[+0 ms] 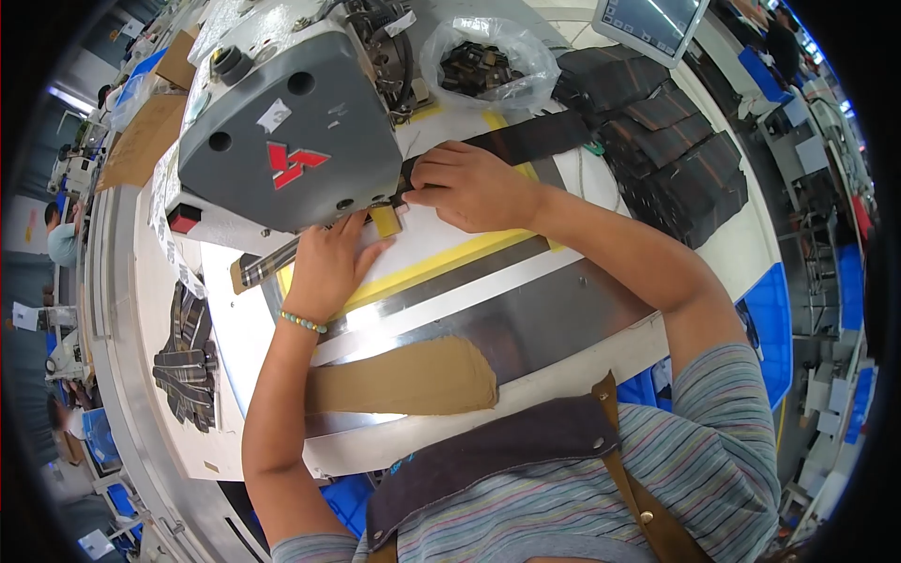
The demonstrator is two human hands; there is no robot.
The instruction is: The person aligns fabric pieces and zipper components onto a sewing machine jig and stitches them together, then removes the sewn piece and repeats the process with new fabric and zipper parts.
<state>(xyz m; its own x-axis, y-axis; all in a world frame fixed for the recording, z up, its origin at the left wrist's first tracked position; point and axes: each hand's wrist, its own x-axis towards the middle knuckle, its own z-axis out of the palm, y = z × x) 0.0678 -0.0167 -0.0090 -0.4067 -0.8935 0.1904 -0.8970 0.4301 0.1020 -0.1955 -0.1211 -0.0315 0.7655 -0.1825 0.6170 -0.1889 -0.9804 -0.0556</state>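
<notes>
My left hand [328, 263], with a beaded bracelet at its wrist, lies beside the sewing machine head [291, 131]. Its fingers stretch toward the needle area and its thumb stands apart. A plaid fabric strip [269, 266] runs out to the left from beneath that hand; whether the fingers grip it is hidden. Just right of these fingers, a small yellow-brown tab [386, 221] sits under the machine. My right hand [477, 188] has its fingers closed in a pinch on a dark fabric strip [535, 139], which trails off to the right.
Stacked dark striped fabric pieces [657, 141] lie at the right. Behind are a clear bag of small pieces [483, 68] and a screen [648, 23]. More plaid strips [186, 361] lie at the left. A brown cardboard piece [404, 377] rests along the front edge.
</notes>
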